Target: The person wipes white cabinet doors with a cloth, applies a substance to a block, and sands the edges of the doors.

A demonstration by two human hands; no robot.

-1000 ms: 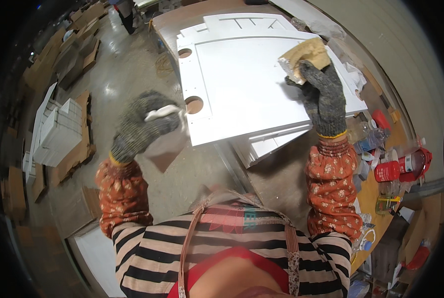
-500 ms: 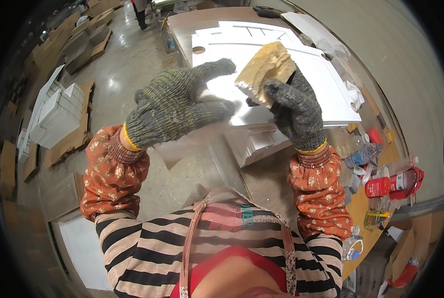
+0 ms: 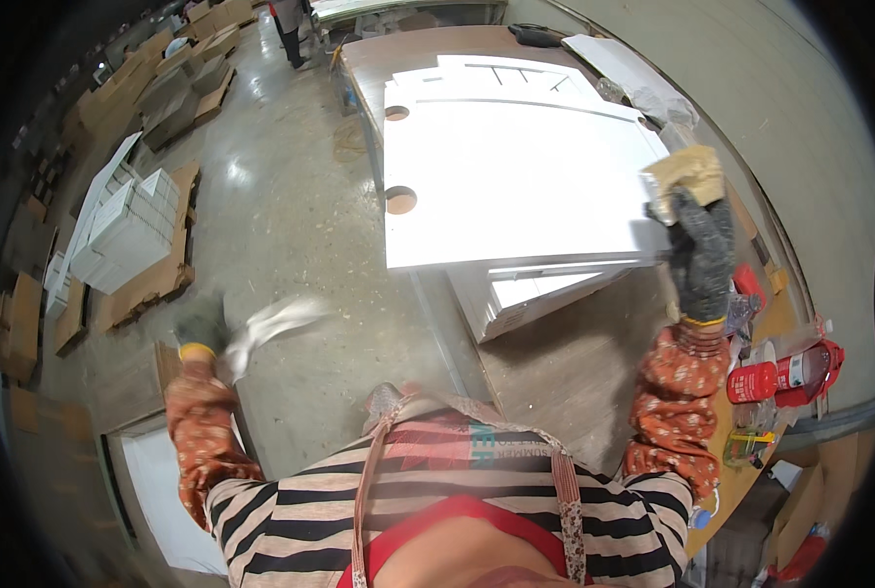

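A white flat panel (image 3: 526, 181) with round cut-outs along its edges lies on top of other white panels on the bench. My right hand (image 3: 702, 250), in a dark grey knitted glove, grips a rough yellow sponge-like block (image 3: 687, 176) at the panel's right edge. Off to the left, over the floor, my gloved left hand (image 3: 202, 323) is smeared by motion. A limp white rag-like piece (image 3: 276, 321) trails from it, also blurred; the left fingers themselves are hard to make out.
Bottles and a red-labelled jar (image 3: 751, 382) crowd a yellow ledge at the right. White boxes (image 3: 129, 230) are stacked on cardboard at the left, with cartons (image 3: 173, 103) behind. A person (image 3: 289, 29) stands at the far end. Clear plastic wrap (image 3: 653, 93) lies by the wall.
My left hand has swung from above the panel down and left, with the white piece now trailing. My right hand has moved right with the yellow block, uncovering the panel.
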